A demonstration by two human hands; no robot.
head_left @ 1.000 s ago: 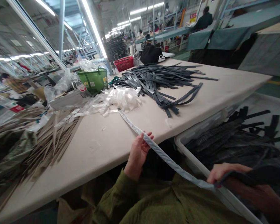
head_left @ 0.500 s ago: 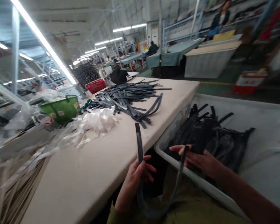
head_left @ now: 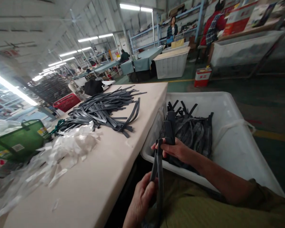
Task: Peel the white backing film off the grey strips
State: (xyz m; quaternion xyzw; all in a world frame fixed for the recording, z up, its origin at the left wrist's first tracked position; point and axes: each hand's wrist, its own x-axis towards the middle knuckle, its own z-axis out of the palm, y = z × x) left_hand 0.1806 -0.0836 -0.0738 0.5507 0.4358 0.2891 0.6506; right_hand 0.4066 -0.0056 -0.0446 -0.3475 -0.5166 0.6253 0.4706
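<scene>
My left hand (head_left: 141,201) is low in front of me, closed around a dark grey strap (head_left: 158,164) folded into a double length. My right hand (head_left: 177,150) pinches the strap's upper ends together above the rim of a white plastic tub (head_left: 230,142). It also grips a short upright bundle of dark straps (head_left: 170,128). More dark straps (head_left: 194,133) lie heaped inside the tub. A pile of grey straps (head_left: 102,109) is spread on the beige table (head_left: 90,183) to my left.
White plastic wrappers (head_left: 64,148) and a green basket (head_left: 16,142) sit at the table's left. A red basket (head_left: 66,101) and a black bag (head_left: 93,87) stand at its far end. People work at distant tables. A red and white box (head_left: 201,77) stands on the floor.
The view has swung right toward the tub. The long strap has been drawn off the table and folded double, and my hands have come closer together with it.
</scene>
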